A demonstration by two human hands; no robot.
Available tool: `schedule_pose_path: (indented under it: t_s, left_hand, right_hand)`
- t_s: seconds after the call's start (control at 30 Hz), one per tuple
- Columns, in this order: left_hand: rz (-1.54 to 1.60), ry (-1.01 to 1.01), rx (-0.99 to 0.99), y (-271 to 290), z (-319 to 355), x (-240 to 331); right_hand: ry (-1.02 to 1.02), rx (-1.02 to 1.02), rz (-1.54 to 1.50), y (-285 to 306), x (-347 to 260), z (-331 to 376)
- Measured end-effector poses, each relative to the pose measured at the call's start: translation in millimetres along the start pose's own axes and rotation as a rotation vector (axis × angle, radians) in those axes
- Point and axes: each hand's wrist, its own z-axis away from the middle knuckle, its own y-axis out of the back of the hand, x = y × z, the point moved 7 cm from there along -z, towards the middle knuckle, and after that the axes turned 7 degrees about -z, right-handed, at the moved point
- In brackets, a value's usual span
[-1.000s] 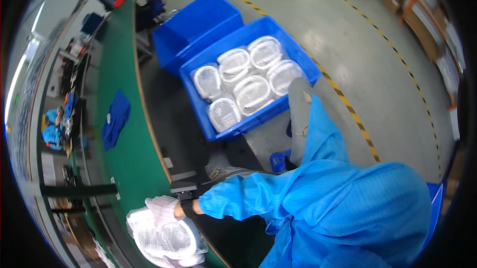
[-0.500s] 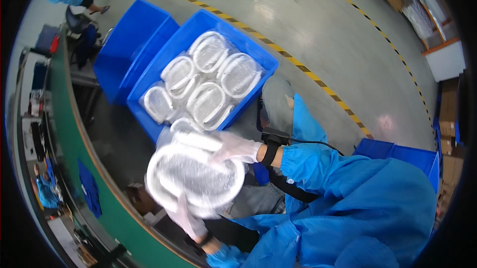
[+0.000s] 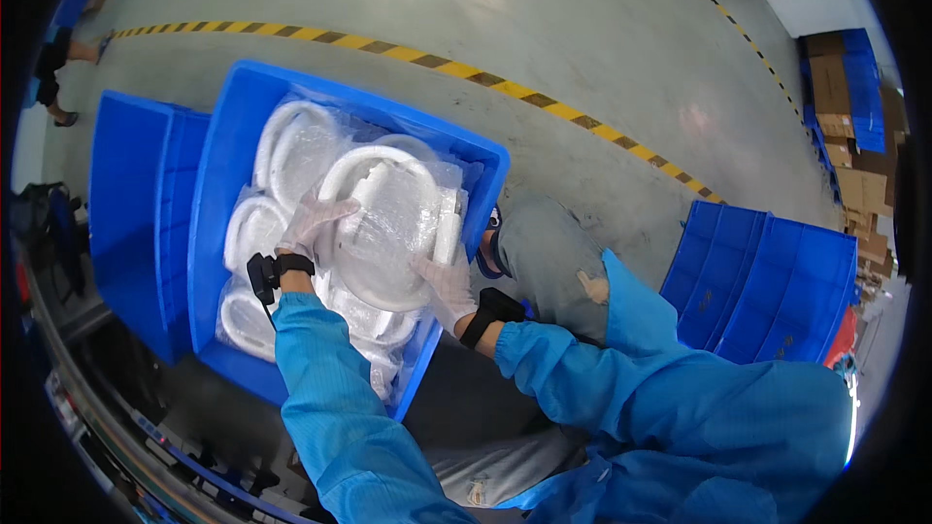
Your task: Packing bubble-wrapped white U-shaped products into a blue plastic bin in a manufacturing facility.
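Between my hands is a white oval ring (image 3: 393,223) in clear plastic wrap, lowered into a large blue bin (image 3: 218,150). My left hand (image 3: 317,221), in a thin whitish glove, is closed on the ring's left edge. At its lower right edge my right hand (image 3: 449,288), gloved the same way, grips it with the fingers partly hidden. Several similar wrapped rings lie under and beside it, among them one at the upper left (image 3: 291,150) and one by the near left wall (image 3: 249,318).
Another blue bin (image 3: 136,223) stands against the left side of the full one. Blue bins (image 3: 762,276) sit on the floor at my right. Black-and-yellow tape (image 3: 456,67) crosses the grey floor beyond. A person's legs (image 3: 58,72) show at the far left. Cardboard boxes (image 3: 833,97) are stacked far right.
The wrapped ring has moved from the space in front of the bin into it, with both hands still on it. My view has swung, so the green table edge has mostly left it.
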Motion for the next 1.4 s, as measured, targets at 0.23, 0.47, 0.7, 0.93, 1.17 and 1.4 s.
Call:
schedule_pose_path:
  t_s: [0.23, 0.47, 0.7, 0.93, 1.17, 1.4]
  left_hand:
    - [0.008, 0.09, -0.188, -27, -73, -22]
    - [-0.067, -0.094, -0.072, -29, -88, -12]
    - [-0.08, -0.033, -0.057, -20, -93, -28]
    - [-0.014, -0.088, -0.044, -36, -94, -17]
    - [-0.138, -0.132, -0.011, -30, -95, -32]
    - [-0.057, -0.169, -0.054, -45, -87, -18]
  right_hand:
    - [0.038, 0.261, -0.058, 5, 41, -27]
    - [-0.248, 0.19, -0.328, -11, 33, -41]
    - [-0.271, 0.231, -0.431, -21, 26, -38]
    - [-0.216, 0.251, -0.07, 8, 52, -58]
    - [0.009, -0.309, 0.918, -17, 14, -23]
    - [0.133, -0.492, 1.041, -19, -21, 1]
